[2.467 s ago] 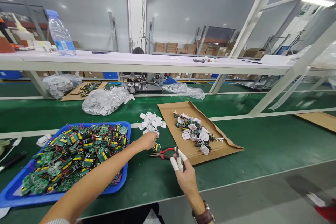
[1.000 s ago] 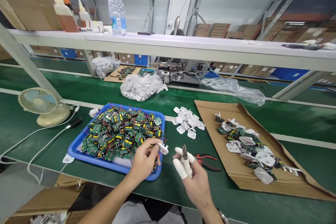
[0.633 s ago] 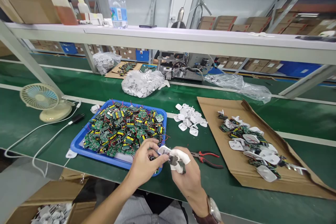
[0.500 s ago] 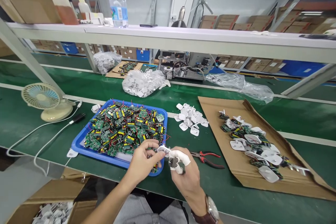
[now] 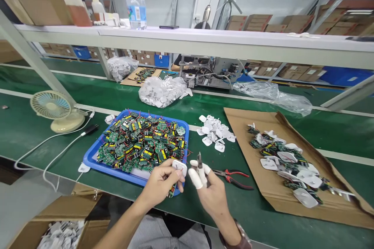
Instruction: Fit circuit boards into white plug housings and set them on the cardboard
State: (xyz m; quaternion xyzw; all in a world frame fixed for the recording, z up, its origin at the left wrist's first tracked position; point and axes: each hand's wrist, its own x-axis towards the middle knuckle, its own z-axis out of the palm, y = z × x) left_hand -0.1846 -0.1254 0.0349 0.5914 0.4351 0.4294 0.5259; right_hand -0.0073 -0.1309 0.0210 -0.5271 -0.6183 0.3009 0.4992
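In my left hand (image 5: 163, 181) is a white plastic plug cover (image 5: 179, 166), pinched between thumb and fingers near the tray's front right corner. A bit of circuit board (image 5: 172, 191) shows below that hand. My right hand (image 5: 212, 194) wears white covers on several fingertips and is closed around a small dark metal tool (image 5: 200, 160), its tip pointing up; its exact kind is unclear. The two hands are a little apart. Beside the left hand stands a blue tray (image 5: 87, 160) heaped with green circuit boards (image 5: 140, 140). Red-handled pliers (image 5: 233, 177) lie right of my right hand.
Loose white plug covers (image 5: 216, 130) lie behind the hands. On the right, a cardboard sheet (image 5: 277, 198) bears covers joined with boards. A small fan (image 5: 52, 109) with cables stands left. Bagged covers (image 5: 163, 91) lie at the back, below a shelf (image 5: 187, 41).
My right hand has drawn away from the cover to the right, and the tool's tip now points up. The cover in my left hand has tilted to show its flat face.
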